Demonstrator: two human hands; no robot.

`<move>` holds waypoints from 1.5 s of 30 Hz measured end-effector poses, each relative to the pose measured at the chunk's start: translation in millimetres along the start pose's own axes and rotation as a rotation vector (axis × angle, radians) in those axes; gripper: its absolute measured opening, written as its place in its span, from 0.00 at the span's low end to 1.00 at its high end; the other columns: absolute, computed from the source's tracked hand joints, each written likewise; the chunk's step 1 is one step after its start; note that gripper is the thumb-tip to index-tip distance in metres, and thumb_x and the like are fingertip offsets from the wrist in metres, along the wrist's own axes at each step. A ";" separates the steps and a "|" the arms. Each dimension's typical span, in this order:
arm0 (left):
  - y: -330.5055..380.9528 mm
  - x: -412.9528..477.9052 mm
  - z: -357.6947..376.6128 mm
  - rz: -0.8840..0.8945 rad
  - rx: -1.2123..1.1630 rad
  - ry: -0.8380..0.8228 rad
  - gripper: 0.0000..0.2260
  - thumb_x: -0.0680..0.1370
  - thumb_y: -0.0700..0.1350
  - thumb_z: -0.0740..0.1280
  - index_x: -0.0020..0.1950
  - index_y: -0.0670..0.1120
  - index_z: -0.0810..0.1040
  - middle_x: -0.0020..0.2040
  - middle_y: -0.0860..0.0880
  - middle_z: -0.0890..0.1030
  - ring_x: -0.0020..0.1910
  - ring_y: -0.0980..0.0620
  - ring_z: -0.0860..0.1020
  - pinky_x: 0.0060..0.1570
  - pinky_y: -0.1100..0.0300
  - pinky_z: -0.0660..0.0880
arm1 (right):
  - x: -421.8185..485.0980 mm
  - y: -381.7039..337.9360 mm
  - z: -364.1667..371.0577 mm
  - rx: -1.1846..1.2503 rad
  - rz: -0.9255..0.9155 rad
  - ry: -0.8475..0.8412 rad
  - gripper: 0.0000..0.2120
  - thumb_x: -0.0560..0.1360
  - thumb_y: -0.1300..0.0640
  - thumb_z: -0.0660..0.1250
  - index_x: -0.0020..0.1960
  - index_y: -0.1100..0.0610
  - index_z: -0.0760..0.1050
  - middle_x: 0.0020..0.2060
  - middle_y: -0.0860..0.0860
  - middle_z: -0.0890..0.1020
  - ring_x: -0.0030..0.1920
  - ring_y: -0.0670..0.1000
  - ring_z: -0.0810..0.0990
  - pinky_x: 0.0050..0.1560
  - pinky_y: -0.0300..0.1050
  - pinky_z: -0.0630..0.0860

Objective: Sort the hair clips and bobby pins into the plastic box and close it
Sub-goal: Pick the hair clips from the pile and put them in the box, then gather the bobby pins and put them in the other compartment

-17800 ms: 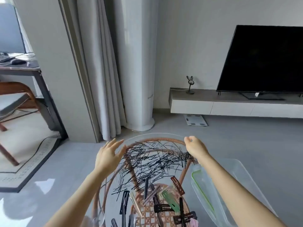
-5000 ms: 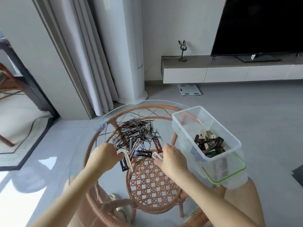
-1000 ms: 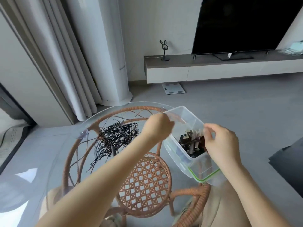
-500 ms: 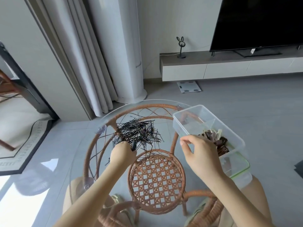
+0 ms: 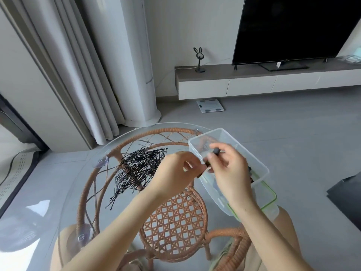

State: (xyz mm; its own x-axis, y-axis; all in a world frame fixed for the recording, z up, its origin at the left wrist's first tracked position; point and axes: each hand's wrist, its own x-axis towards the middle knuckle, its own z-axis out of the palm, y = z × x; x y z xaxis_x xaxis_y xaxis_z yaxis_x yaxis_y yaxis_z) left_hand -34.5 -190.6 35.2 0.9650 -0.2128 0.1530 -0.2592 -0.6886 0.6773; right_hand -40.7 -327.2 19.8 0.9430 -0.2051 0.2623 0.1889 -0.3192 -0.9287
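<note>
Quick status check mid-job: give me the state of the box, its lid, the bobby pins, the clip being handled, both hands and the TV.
plastic box: open, hair clips inside
lid: off, lying under the box
bobby pins: loose pile on the glass table, not boxed
dark hair clip: pinched between both hands beside the box rim
left hand: closed on the clip
right hand: closed on the clip
TV: screen dark

Both hands meeting at near rim of plastic box (image 5: 261,169). Right hand (image 5: 229,169) pinching dark hair clip (image 5: 212,156) in fingertip grip; left hand (image 5: 175,173) touching clip's lower end. Bobby pins (image 5: 136,171) lying heaped on glass table (image 5: 74,184), left of hands. Box sitting at table's right edge, more clips inside.
</note>
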 end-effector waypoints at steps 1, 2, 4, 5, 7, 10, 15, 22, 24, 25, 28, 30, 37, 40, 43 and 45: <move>-6.1 1.2 1.1 -0.002 0.032 0.026 0.09 0.74 0.53 0.66 0.44 0.49 0.81 0.42 0.58 0.81 0.40 0.59 0.79 0.43 0.64 0.76 | 5.7 -0.2 -7.7 -0.022 -0.004 0.070 0.09 0.74 0.61 0.64 0.46 0.47 0.75 0.38 0.50 0.84 0.38 0.51 0.82 0.43 0.49 0.79; -14.9 1.5 0.6 -0.015 0.071 0.071 0.10 0.75 0.53 0.65 0.45 0.49 0.81 0.45 0.57 0.80 0.43 0.58 0.79 0.45 0.62 0.77 | 13.2 2.0 -15.7 -0.074 -0.004 0.131 0.08 0.74 0.61 0.64 0.45 0.47 0.75 0.38 0.51 0.84 0.39 0.53 0.82 0.43 0.50 0.78; -39.9 -2.8 -3.9 -0.056 0.149 0.193 0.09 0.76 0.52 0.64 0.48 0.49 0.82 0.49 0.55 0.80 0.47 0.55 0.79 0.46 0.61 0.75 | 26.1 8.7 -29.9 -0.391 0.004 0.154 0.05 0.73 0.60 0.65 0.48 0.53 0.77 0.39 0.54 0.83 0.43 0.59 0.80 0.44 0.49 0.73; -54.5 -7.0 -8.1 -0.083 0.181 0.252 0.08 0.76 0.49 0.65 0.48 0.49 0.82 0.51 0.53 0.81 0.49 0.53 0.79 0.46 0.62 0.73 | 29.7 11.0 -32.3 -0.610 -0.016 0.146 0.06 0.73 0.60 0.65 0.49 0.57 0.78 0.42 0.56 0.83 0.45 0.61 0.79 0.45 0.50 0.72; -86.6 -18.9 -18.2 -0.167 0.238 0.352 0.08 0.76 0.47 0.65 0.50 0.47 0.82 0.54 0.50 0.82 0.52 0.49 0.79 0.48 0.60 0.72 | 29.4 13.5 -25.4 -0.802 -0.177 0.168 0.08 0.73 0.60 0.65 0.49 0.61 0.79 0.45 0.59 0.82 0.46 0.63 0.77 0.48 0.52 0.71; -135.6 -38.5 -28.3 -0.375 0.330 0.429 0.16 0.76 0.55 0.62 0.55 0.47 0.81 0.60 0.47 0.80 0.61 0.46 0.76 0.59 0.52 0.71 | 9.9 6.1 11.2 -0.580 -0.364 0.068 0.12 0.74 0.57 0.60 0.50 0.62 0.79 0.49 0.56 0.82 0.51 0.57 0.78 0.56 0.43 0.70; -179.5 -57.8 -14.0 -0.585 0.388 0.276 0.32 0.73 0.70 0.44 0.72 0.57 0.63 0.76 0.45 0.60 0.76 0.44 0.55 0.75 0.45 0.48 | -9.4 48.0 95.8 -0.536 -0.181 -0.382 0.37 0.73 0.33 0.37 0.69 0.55 0.65 0.70 0.53 0.68 0.72 0.50 0.62 0.73 0.57 0.56; -195.0 -6.3 -11.7 -0.608 0.496 0.154 0.36 0.70 0.70 0.39 0.75 0.58 0.52 0.78 0.42 0.49 0.76 0.37 0.44 0.74 0.41 0.39 | 29.2 80.0 151.4 -0.726 -0.090 -0.385 0.33 0.77 0.39 0.41 0.74 0.58 0.52 0.75 0.58 0.55 0.75 0.55 0.51 0.69 0.47 0.35; -202.2 15.9 -14.8 -0.573 0.478 0.142 0.35 0.70 0.70 0.40 0.75 0.57 0.52 0.78 0.43 0.49 0.76 0.38 0.44 0.74 0.43 0.39 | 48.9 79.8 162.6 -0.739 -0.084 -0.416 0.31 0.78 0.40 0.45 0.74 0.58 0.51 0.75 0.58 0.54 0.75 0.55 0.50 0.72 0.49 0.39; -206.4 26.7 -16.5 -0.535 0.452 0.141 0.35 0.70 0.70 0.40 0.75 0.57 0.52 0.78 0.44 0.49 0.76 0.40 0.44 0.75 0.44 0.39 | 58.9 82.2 168.4 -0.739 -0.081 -0.438 0.32 0.78 0.40 0.46 0.74 0.58 0.50 0.75 0.58 0.54 0.75 0.55 0.49 0.74 0.51 0.41; -219.6 59.1 -22.2 -0.425 0.427 0.069 0.35 0.71 0.71 0.39 0.75 0.59 0.49 0.78 0.47 0.49 0.77 0.43 0.44 0.75 0.46 0.40 | 82.0 85.6 181.7 -0.733 -0.112 -0.521 0.34 0.76 0.37 0.48 0.75 0.57 0.49 0.75 0.56 0.53 0.75 0.53 0.47 0.74 0.53 0.41; -221.9 78.0 -25.5 -0.375 0.421 -0.011 0.35 0.70 0.71 0.38 0.75 0.60 0.49 0.78 0.50 0.49 0.77 0.45 0.44 0.74 0.46 0.38 | 95.0 84.9 189.5 -0.747 -0.167 -0.602 0.35 0.75 0.36 0.50 0.75 0.56 0.49 0.75 0.54 0.53 0.75 0.52 0.46 0.74 0.54 0.40; -215.8 87.6 -24.7 -0.256 0.169 -0.075 0.25 0.78 0.61 0.47 0.72 0.53 0.63 0.75 0.53 0.62 0.77 0.50 0.48 0.76 0.51 0.41 | 97.3 62.3 200.7 -0.538 -0.170 -0.777 0.33 0.75 0.47 0.63 0.74 0.55 0.53 0.75 0.50 0.56 0.75 0.50 0.49 0.73 0.48 0.42; -204.5 68.5 -24.4 -0.231 0.036 0.003 0.19 0.81 0.52 0.53 0.70 0.47 0.69 0.73 0.49 0.66 0.76 0.52 0.55 0.75 0.57 0.46 | 77.9 62.4 189.2 -0.396 -0.114 -0.737 0.32 0.74 0.49 0.65 0.73 0.52 0.57 0.74 0.49 0.60 0.74 0.51 0.54 0.74 0.50 0.52; -196.4 44.0 -21.0 -0.191 -0.036 0.010 0.24 0.77 0.55 0.51 0.66 0.46 0.73 0.70 0.48 0.72 0.73 0.53 0.62 0.75 0.59 0.53 | 55.4 65.6 171.8 -0.338 -0.123 -0.728 0.29 0.73 0.50 0.65 0.72 0.52 0.61 0.72 0.49 0.65 0.72 0.48 0.61 0.72 0.47 0.58; -191.6 29.7 -18.4 -0.237 -0.074 0.019 0.25 0.76 0.56 0.51 0.65 0.46 0.75 0.68 0.48 0.74 0.71 0.52 0.66 0.73 0.56 0.58 | 40.7 65.8 159.4 -0.287 -0.111 -0.712 0.26 0.73 0.51 0.65 0.70 0.52 0.64 0.69 0.48 0.69 0.69 0.46 0.65 0.70 0.43 0.61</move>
State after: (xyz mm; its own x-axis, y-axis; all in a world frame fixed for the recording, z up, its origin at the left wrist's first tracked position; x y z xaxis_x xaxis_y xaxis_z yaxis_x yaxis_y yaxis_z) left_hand 44.5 -52.3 -76.7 0.9993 -0.0377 -0.0031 -0.0227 -0.6651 0.7465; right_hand 53.8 -209.1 -72.4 0.8896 0.4558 0.0280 0.3062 -0.5499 -0.7771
